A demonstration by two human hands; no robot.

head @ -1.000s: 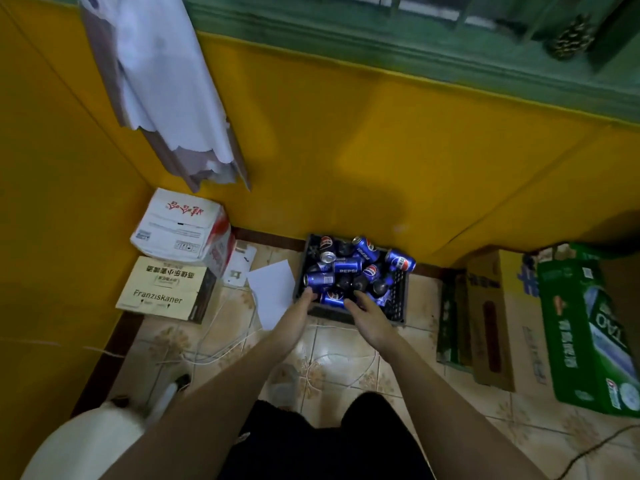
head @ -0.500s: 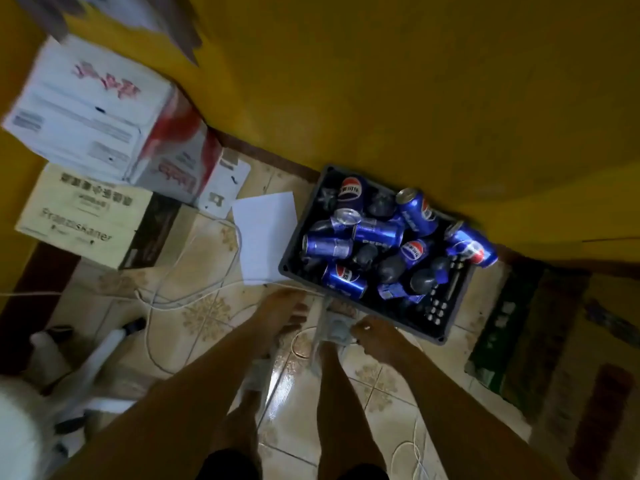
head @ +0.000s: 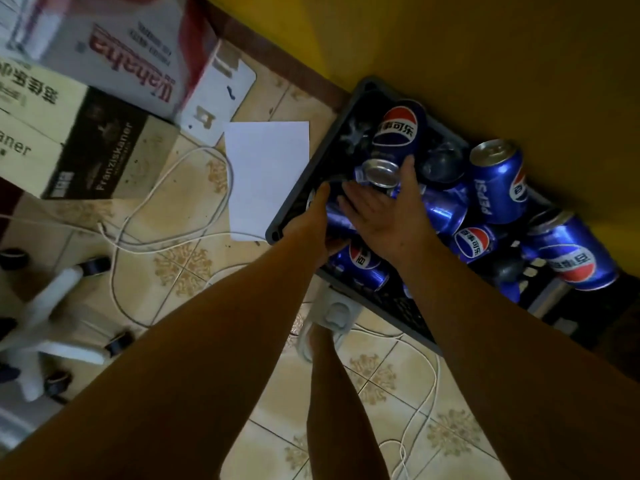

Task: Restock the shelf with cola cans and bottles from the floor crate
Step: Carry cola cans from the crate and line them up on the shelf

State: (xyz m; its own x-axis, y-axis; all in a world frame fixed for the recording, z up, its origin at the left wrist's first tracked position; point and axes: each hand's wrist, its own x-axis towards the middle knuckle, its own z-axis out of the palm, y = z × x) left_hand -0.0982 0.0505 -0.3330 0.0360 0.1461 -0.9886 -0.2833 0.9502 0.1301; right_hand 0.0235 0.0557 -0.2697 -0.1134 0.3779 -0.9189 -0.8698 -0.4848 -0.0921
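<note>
Lying at nine o'clock: cardboard boxes (head: 86, 109), white paper sheet (head: 266, 178) beside. Reaching into dark crate (head: 304, 188) at two o'clock: left hand (head: 318, 220) (fingers hidden, grip unclear), right hand (head: 388, 213) spreading flat over blue cola cans (head: 498, 181) piled inside, against the yellow wall (head: 485, 57).

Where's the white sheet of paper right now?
Head view, upper middle: the paper lies flat on the tiled floor just left of the crate, with the white cable to its left.
</note>
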